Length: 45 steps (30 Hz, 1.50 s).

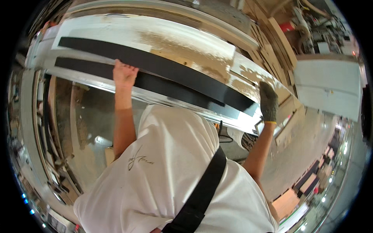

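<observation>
Two long black strips lie side by side across the white work surface [97, 24]. My bare left hand [125, 74] reaches over the near black strip [167, 86]. Its fingers are curled at the near edge of the far black strip [155, 64], closed on that edge, with the fingertips partly hidden. My right hand [268, 101], in a dark work glove, is beside the right end of the far strip. The glove hides how its fingers are set and whether they hold anything. A small dark object [258, 123] shows below the glove, too unclear to name.
Brown dust covers parts of the surface beyond the strips. Wooden boards [278, 42] are stacked at the far right, near a white cabinet-like box [328, 87]. A metal rail [155, 100] edges the surface near my body. More long boards [29, 116] stand at left.
</observation>
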{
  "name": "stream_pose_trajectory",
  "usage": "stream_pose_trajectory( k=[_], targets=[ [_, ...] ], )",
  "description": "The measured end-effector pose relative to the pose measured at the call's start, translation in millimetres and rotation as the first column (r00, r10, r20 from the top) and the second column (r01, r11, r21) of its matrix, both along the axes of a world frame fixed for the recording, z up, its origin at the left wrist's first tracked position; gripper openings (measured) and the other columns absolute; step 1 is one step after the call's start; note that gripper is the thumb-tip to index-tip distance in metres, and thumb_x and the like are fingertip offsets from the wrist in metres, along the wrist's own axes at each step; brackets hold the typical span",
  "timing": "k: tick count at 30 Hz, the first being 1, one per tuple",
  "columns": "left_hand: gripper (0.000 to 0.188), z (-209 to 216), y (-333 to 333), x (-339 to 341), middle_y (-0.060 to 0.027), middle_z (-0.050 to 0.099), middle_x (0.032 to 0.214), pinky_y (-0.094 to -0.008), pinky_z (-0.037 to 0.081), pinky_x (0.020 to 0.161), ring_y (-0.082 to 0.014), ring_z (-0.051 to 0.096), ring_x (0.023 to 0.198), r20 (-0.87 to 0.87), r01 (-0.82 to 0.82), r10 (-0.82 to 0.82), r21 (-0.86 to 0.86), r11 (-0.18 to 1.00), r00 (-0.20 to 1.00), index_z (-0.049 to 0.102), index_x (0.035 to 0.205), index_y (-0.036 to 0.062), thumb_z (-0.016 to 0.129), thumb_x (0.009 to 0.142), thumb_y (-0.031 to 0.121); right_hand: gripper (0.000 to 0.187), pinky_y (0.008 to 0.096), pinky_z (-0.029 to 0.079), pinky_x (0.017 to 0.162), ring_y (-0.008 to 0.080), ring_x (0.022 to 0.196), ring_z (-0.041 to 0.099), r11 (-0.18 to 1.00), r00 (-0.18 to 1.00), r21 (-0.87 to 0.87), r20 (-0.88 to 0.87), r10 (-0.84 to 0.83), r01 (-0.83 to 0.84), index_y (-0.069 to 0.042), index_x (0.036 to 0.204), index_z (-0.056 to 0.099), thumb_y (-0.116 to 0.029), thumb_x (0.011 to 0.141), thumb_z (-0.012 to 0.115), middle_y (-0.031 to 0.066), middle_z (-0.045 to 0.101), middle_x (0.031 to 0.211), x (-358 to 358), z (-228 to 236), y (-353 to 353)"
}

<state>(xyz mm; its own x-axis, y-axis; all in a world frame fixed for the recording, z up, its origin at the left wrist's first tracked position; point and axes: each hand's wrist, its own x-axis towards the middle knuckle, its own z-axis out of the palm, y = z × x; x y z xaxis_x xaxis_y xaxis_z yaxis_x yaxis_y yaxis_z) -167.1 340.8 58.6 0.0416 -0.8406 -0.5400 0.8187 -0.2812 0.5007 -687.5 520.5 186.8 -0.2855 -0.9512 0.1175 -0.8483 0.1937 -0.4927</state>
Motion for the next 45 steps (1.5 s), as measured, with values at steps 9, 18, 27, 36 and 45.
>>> stream_pose_trajectory(
  k=[9, 18, 27, 36, 45],
  targets=[
    [0.041, -28, -8, 2, -0.0107, 0.051, 0.094, -0.0566, 0.036, 0.109, -0.0309, 0.053, 0.101, 0.039, 0.058, -0.059, 0.033, 0.998, 0.997, 0.049, 0.097, 0.0089, 0.041, 0.108, 0.047, 0.060, 0.0469, 0.049, 0.098, 0.0373, 0.118, 0.062, 0.971, 0.955, 0.169, -0.216, 0.201, -0.166, -0.009, 0.124, 0.068, -0.048, 0.080, 0.080, 0.0186, 0.067, 0.127, 86, 11, -18],
    [0.051, 17, -33, -16, -0.0130, 0.067, 0.109, -0.0512, 0.048, 0.101, -0.0298, 0.064, 0.098, -0.094, 0.080, -0.077, 0.027, 0.996, 0.993, 0.058, 0.114, 0.0058, 0.033, 0.109, 0.050, 0.092, 0.0515, 0.046, 0.100, 0.0424, 0.116, 0.059, 0.965, 0.938, 0.170, -0.254, 0.237, -0.198, -0.002, 0.136, 0.057, -0.040, 0.060, 0.092, 0.0233, 0.065, 0.123, 160, 10, -39],
    [0.061, 54, -33, -54, -0.0161, 0.072, 0.113, -0.0431, 0.056, 0.089, -0.0281, 0.070, 0.102, 0.023, 0.537, -0.537, 0.000, 0.843, 0.843, 0.060, 0.118, 0.0034, 0.029, 0.109, 0.055, 0.092, 0.0486, 0.045, 0.104, 0.0400, 0.120, 0.058, 0.965, 0.955, 0.203, -0.210, 0.207, -0.165, -0.002, 0.139, 0.056, -0.020, 0.056, 0.093, 0.0201, 0.064, 0.127, 76, 70, -36],
    [0.029, 11, -191, 125, -0.0184, 0.072, 0.095, -0.0454, 0.054, 0.083, -0.0364, 0.069, 0.092, 0.964, 0.027, 0.260, -0.261, 0.965, 0.048, 0.074, 0.106, 0.0059, 0.059, 0.098, 0.030, 0.081, 0.0430, 0.050, 0.100, 0.0345, 0.116, 0.058, 0.971, 0.973, 0.177, -0.131, 0.188, -0.163, 0.003, 0.135, 0.056, 0.000, 0.059, 0.082, 0.0160, 0.055, 0.126, 23, 147, -46],
    [0.036, -58, -343, 237, -0.0182, 0.069, 0.122, -0.0452, 0.051, 0.099, -0.0373, 0.065, 0.112, 0.983, 0.062, -0.034, 0.046, 0.997, -0.180, 0.071, 0.125, 0.0173, 0.055, 0.098, 0.034, 0.070, 0.0483, 0.046, 0.106, 0.0407, 0.125, 0.055, 0.974, 0.929, 0.201, -0.329, 0.168, -0.105, 0.001, 0.134, 0.060, -0.017, 0.070, 0.081, 0.0216, 0.058, 0.132, 27, 192, -87]
  ],
)
